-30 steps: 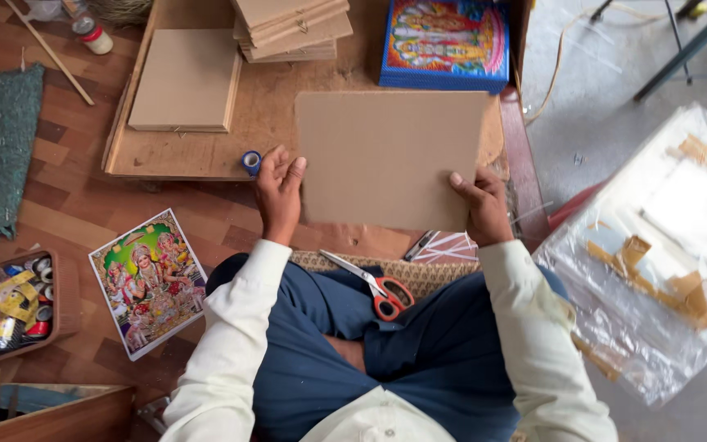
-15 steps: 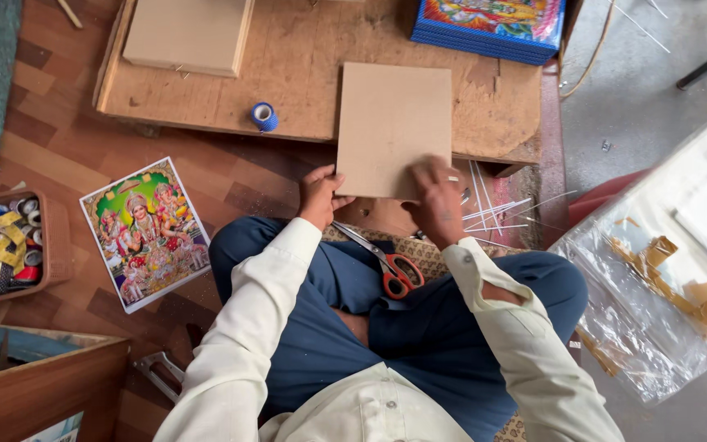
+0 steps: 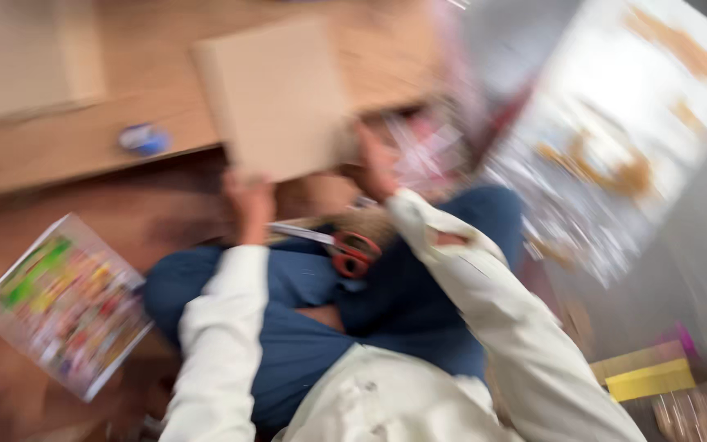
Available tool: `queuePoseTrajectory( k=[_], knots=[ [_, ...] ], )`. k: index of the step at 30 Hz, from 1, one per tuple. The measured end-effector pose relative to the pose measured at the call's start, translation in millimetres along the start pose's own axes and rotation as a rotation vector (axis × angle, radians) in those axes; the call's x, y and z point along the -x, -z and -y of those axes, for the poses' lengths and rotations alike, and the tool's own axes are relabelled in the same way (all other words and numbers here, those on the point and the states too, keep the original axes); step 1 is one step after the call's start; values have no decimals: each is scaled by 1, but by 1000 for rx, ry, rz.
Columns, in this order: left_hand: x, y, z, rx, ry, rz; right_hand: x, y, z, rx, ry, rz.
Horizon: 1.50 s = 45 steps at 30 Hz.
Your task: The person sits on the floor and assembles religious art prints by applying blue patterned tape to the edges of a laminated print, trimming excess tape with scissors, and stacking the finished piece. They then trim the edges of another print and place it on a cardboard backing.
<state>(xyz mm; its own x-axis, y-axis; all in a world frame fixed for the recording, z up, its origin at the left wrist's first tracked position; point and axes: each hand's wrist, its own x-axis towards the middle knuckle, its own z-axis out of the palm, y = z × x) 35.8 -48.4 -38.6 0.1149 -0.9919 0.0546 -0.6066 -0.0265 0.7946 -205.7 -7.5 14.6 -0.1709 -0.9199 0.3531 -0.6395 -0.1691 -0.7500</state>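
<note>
Over the lap, both hands hold the cardboard sheet [image 3: 276, 98]: left hand [image 3: 249, 206] grips its lower edge, right hand [image 3: 374, 160] its right side. Versus half a second ago, the view has swung and blurred, and the sheet sits tilted. It overlaps the low wooden bench [image 3: 59, 147], near a blue tape roll [image 3: 142, 139]. Red-handled scissors [image 3: 345, 250] rest on the lap. A colourful print [image 3: 63, 303] lies on the floor, and a clear plastic sheet [image 3: 615, 123] holds cardboard scraps.

Long cream sleeves [image 3: 222, 327], blue trousers [image 3: 304, 327]; apparently a cream shirt.
</note>
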Motion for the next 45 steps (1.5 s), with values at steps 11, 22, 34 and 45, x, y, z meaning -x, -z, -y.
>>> queuePoseTrajectory(
  k=[11,22,34,45],
  knots=[
    [41,20,-14,75,-407,-185,122,166,56,114,-75,-610],
    [54,42,-38,263,-484,-258,192,177,-6,276,1,-600],
    [81,233,158,-393,304,-517,155,144,-19,362,-137,-264],
    [59,219,169,-574,718,-215,143,138,12,404,203,-52]
  ],
)
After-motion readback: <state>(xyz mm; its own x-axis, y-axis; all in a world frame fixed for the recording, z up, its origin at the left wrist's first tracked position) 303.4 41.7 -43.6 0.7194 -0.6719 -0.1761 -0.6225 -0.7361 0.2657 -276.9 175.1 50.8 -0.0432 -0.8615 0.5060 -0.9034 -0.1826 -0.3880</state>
